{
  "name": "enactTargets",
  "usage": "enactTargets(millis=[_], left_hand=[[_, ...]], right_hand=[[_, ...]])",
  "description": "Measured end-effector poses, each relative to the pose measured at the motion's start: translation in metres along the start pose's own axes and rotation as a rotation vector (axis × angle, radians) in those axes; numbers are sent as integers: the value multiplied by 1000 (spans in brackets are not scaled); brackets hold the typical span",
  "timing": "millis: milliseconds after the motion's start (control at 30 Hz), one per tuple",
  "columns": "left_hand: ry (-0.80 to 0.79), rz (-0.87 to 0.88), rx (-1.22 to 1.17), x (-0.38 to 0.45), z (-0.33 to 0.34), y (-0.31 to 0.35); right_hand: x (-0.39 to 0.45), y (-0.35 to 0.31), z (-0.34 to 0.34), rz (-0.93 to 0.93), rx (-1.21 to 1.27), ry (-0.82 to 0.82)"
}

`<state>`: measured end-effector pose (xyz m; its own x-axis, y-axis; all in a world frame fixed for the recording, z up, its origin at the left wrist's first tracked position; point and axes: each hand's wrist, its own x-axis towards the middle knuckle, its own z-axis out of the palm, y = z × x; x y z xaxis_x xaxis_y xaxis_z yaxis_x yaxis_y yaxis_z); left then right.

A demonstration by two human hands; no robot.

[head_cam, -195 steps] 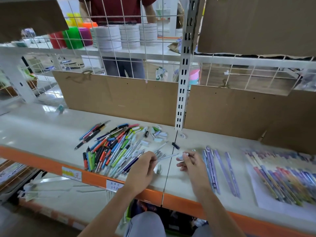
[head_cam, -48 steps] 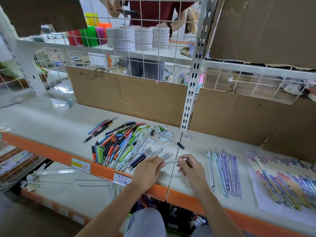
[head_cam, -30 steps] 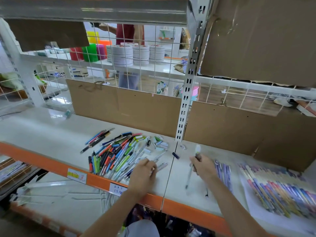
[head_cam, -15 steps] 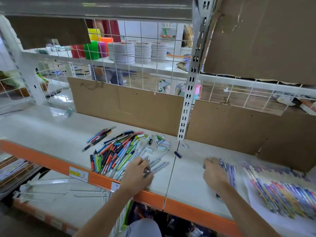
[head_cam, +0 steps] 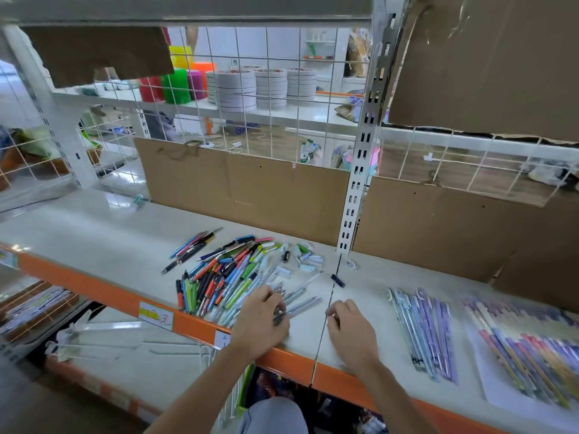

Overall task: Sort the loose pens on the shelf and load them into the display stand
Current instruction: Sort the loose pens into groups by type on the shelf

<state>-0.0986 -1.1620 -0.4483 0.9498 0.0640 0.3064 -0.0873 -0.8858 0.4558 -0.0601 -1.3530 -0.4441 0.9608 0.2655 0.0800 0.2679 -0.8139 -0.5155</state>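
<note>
A heap of loose pens [head_cam: 224,274] in many colours lies on the white shelf [head_cam: 94,233] left of centre. My left hand [head_cam: 260,321] rests at the heap's right edge, its fingers closed on a few pale blue pens [head_cam: 300,303]. My right hand [head_cam: 351,332] hovers over bare shelf just right of the seam, fingers curled with nothing visible in them. A sorted row of blue and purple pens [head_cam: 423,330] lies to its right. No display stand is in sight.
More pens [head_cam: 529,349] lie on a white sheet at the far right. Loose caps [head_cam: 305,258] and a small dark cap [head_cam: 337,280] sit near the upright post [head_cam: 360,170]. Cardboard [head_cam: 250,189] backs the shelf. The shelf's orange front edge [head_cam: 94,286] runs below.
My right hand laid its pen in the sorted row at the right and came back left to the seam, holding nothing. My left hand stayed at the heap's edge, closing on pale pens.
</note>
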Motion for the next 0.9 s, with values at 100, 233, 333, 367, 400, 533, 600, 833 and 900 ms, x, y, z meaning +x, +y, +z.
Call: enactTargets(millis=[100, 233, 333, 367, 400, 533, 600, 833, 900], left_hand=[[18, 9, -7, 0, 2, 0], [8, -4, 17, 1, 2, 0], [-18, -13, 48, 2, 2, 1], [-32, -20, 68, 3, 1, 1], [-48, -27, 92, 5, 1, 2], [-81, -91, 148, 13, 1, 8], [-68, -127, 153, 15, 3, 12], [-8, -143, 171, 11, 9, 13], [0, -130, 176, 10, 8, 14]], right_hand=[[0, 3, 2, -2, 41, 10], [0, 5, 3, -6, 65, 15], [0, 7, 4, -8, 71, 20], [0, 7, 4, -7, 73, 21], [1, 7, 4, -6, 75, 23], [1, 7, 4, -6, 86, 25], [1, 7, 5, -2, 91, 27], [2, 8, 5, 1, 90, 26], [1, 8, 5, 5, 86, 22]])
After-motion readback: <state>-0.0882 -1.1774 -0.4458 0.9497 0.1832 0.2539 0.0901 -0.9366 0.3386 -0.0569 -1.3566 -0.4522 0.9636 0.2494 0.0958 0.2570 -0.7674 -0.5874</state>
